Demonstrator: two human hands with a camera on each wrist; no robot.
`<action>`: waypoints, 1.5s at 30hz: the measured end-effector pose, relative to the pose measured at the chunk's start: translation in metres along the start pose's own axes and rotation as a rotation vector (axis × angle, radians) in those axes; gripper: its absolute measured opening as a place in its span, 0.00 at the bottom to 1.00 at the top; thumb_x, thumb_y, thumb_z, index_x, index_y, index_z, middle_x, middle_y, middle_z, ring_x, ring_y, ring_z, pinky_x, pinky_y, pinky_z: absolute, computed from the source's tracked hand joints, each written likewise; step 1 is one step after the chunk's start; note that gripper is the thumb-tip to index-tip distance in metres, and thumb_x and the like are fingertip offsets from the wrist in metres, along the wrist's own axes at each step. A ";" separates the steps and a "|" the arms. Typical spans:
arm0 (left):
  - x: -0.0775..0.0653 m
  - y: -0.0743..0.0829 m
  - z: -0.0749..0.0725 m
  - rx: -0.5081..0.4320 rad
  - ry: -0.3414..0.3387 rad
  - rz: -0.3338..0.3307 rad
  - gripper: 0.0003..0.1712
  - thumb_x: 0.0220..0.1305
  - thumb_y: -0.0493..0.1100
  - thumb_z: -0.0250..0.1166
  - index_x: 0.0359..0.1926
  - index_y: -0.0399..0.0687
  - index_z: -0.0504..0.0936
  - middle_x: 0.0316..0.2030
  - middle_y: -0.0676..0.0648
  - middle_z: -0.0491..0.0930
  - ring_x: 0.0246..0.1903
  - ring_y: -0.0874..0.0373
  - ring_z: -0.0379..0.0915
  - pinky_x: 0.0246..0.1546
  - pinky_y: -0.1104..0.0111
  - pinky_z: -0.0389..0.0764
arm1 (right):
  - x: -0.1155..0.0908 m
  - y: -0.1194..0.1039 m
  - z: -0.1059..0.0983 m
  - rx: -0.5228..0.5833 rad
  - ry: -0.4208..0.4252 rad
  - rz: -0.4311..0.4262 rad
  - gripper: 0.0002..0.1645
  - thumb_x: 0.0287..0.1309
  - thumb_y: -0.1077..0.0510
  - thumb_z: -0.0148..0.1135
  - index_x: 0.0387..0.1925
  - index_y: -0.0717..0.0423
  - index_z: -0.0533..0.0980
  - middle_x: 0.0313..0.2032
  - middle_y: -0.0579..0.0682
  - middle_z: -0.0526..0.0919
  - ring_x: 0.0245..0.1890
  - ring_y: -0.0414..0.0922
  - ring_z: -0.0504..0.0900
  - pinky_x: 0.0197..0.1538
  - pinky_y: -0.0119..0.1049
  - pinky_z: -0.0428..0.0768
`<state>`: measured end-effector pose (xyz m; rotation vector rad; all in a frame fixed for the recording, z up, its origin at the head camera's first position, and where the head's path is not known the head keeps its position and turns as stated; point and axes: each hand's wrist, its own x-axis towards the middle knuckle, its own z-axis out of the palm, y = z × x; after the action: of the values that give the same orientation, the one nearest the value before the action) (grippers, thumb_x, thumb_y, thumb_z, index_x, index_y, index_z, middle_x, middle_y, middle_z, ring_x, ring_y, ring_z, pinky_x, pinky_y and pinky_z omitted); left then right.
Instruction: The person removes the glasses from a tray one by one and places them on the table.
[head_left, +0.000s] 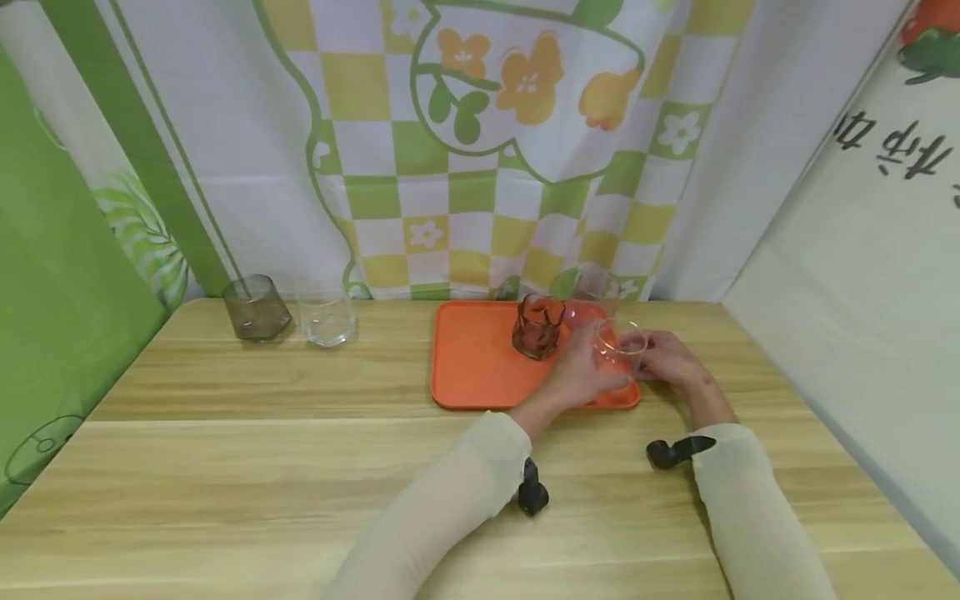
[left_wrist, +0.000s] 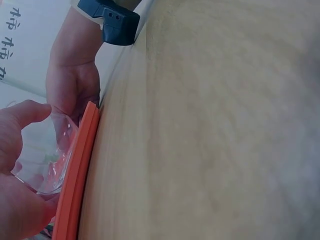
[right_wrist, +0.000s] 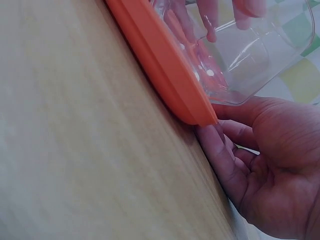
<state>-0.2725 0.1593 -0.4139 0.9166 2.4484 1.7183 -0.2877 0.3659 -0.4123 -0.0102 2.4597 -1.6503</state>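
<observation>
My left hand (head_left: 581, 362) holds a clear glass (head_left: 621, 337) over the right part of an orange tray (head_left: 472, 367), its thumb and fingers around the glass's sides. At the tray's right edge is my right hand (right_wrist: 280, 165). In the right wrist view its thumb lies over the rim, close to the glass's base, and its other fingers curl at the rim from below. Part of this grip is hidden behind the glass. An amber-brown glass (head_left: 538, 327) stands on the tray, left of the hands. Behind them a transparent glass (head_left: 596, 287) shows faintly at the tray's back.
Further left on the wooden table (head_left: 262, 492) stand a smoky grey glass (head_left: 257, 310) and another clear glass (head_left: 327, 318), side by side near the back edge. A patterned curtain (head_left: 480, 192) hangs behind the table. To the right is a white wall (head_left: 862, 275).
</observation>
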 end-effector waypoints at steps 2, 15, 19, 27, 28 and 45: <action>0.000 0.000 -0.001 -0.005 -0.001 0.004 0.48 0.55 0.40 0.79 0.73 0.41 0.65 0.66 0.38 0.67 0.56 0.52 0.73 0.50 0.75 0.74 | 0.000 -0.001 0.000 -0.008 0.007 0.001 0.25 0.70 0.69 0.57 0.64 0.78 0.68 0.36 0.45 0.82 0.33 0.36 0.81 0.36 0.30 0.84; -0.001 0.000 -0.004 -0.039 -0.028 -0.001 0.48 0.56 0.39 0.79 0.73 0.41 0.65 0.65 0.38 0.69 0.57 0.49 0.74 0.49 0.74 0.77 | -0.001 0.000 -0.001 0.024 0.001 -0.005 0.27 0.65 0.72 0.55 0.65 0.79 0.66 0.38 0.44 0.82 0.32 0.35 0.81 0.36 0.30 0.84; -0.004 0.001 -0.004 -0.044 -0.025 0.017 0.47 0.54 0.38 0.79 0.72 0.39 0.66 0.64 0.38 0.70 0.55 0.56 0.73 0.50 0.73 0.77 | -0.002 -0.001 0.000 0.026 0.000 -0.016 0.27 0.70 0.70 0.55 0.65 0.81 0.65 0.34 0.43 0.82 0.29 0.34 0.80 0.33 0.28 0.82; -0.009 0.004 -0.010 -0.052 -0.015 0.053 0.45 0.54 0.38 0.78 0.70 0.40 0.68 0.62 0.42 0.72 0.54 0.55 0.75 0.50 0.70 0.79 | -0.003 -0.004 0.001 0.032 -0.008 -0.006 0.27 0.72 0.67 0.56 0.66 0.80 0.64 0.30 0.43 0.81 0.28 0.33 0.79 0.32 0.28 0.83; -0.010 0.005 -0.012 -0.056 -0.016 0.057 0.44 0.55 0.38 0.78 0.70 0.41 0.68 0.62 0.44 0.71 0.53 0.55 0.75 0.50 0.69 0.80 | -0.003 -0.004 0.001 0.024 -0.007 0.002 0.27 0.72 0.67 0.57 0.66 0.80 0.65 0.31 0.43 0.81 0.29 0.34 0.79 0.32 0.28 0.83; -0.045 0.020 -0.059 -0.059 -0.021 0.060 0.40 0.56 0.45 0.79 0.68 0.56 0.72 0.64 0.55 0.71 0.61 0.54 0.73 0.58 0.61 0.78 | -0.002 -0.008 0.001 -0.038 -0.007 0.065 0.30 0.71 0.60 0.62 0.67 0.73 0.68 0.40 0.48 0.84 0.36 0.38 0.83 0.39 0.31 0.85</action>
<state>-0.2455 0.0925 -0.3872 1.0055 2.3668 1.7801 -0.2861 0.3619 -0.4053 0.0578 2.4589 -1.5741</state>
